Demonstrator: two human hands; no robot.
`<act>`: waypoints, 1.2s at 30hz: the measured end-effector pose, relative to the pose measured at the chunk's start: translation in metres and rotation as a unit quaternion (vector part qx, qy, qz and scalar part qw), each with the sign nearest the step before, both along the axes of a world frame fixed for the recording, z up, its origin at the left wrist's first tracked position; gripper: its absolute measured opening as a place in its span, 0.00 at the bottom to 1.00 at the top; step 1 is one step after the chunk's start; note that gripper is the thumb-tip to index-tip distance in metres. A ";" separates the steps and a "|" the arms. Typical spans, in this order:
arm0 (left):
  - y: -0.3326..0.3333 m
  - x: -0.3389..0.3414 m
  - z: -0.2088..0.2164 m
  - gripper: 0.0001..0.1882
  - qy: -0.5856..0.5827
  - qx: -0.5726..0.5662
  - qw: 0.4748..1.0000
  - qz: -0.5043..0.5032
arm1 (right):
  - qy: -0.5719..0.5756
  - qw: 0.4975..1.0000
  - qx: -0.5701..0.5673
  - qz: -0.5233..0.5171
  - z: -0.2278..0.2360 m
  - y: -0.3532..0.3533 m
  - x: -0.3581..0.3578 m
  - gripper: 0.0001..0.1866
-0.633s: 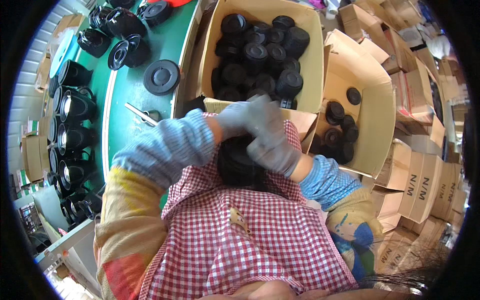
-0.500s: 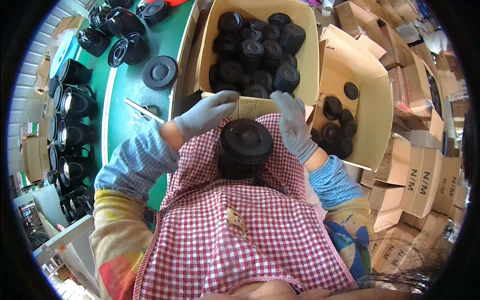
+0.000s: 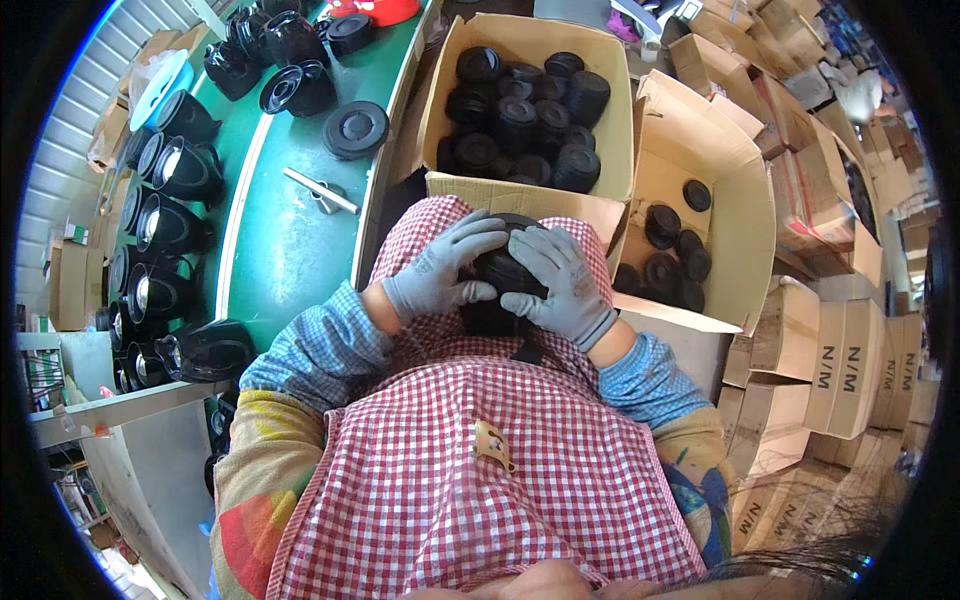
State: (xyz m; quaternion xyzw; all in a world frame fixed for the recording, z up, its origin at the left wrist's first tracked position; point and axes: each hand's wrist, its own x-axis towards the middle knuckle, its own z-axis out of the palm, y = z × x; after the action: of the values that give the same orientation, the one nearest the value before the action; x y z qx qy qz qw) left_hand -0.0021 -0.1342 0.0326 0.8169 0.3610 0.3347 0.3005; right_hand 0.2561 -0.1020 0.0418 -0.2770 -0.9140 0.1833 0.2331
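A black jug-like vessel (image 3: 488,320) stands upright in my lap, on the red checked apron, topped by a round black lid (image 3: 505,270). My left hand (image 3: 447,268), in a grey glove, curls over the lid's left side with its thumb toward the middle. From the right, my gloved right hand (image 3: 562,283) wraps over the other side. Both sets of fingers press on the lid and hide much of its rim. A strip of the vessel's body and a dark tab, perhaps its handle, show below the hands.
Ahead stands a cardboard box (image 3: 432,130) full of black lids; a second box (image 3: 740,240) at right holds several more. On the green workbench (image 3: 290,235) at left lie a loose lid (image 3: 356,130), a metal bar (image 3: 320,190) and black jugs (image 3: 172,225). Cartons (image 3: 840,370) are stacked far right.
My hands have come down and inward from either side, where they were spread in the air, onto the lid. The whole view has shifted slightly, and a jug now shows at the bench's near end.
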 end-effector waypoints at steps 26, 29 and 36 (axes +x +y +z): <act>0.048 0.024 0.011 0.20 -0.227 -0.457 0.844 -0.166 | -0.045 0.993 0.006 0.109 0.061 -0.015 0.020 0.55; 0.065 0.022 -0.025 0.19 -0.070 -0.305 0.942 -0.120 | -0.009 0.997 -0.060 0.039 0.020 -0.014 0.018 0.57; 0.056 0.024 0.034 0.22 -0.028 -0.417 0.908 0.010 | -0.061 0.991 -0.032 0.112 -0.001 0.033 0.018 0.57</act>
State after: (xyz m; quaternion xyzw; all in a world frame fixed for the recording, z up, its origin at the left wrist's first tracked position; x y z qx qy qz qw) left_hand 0.0215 -0.0785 0.0669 0.6036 0.4677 0.1789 0.6204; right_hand 0.2739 -0.0688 0.0404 -0.1906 -0.9454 0.2206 0.1458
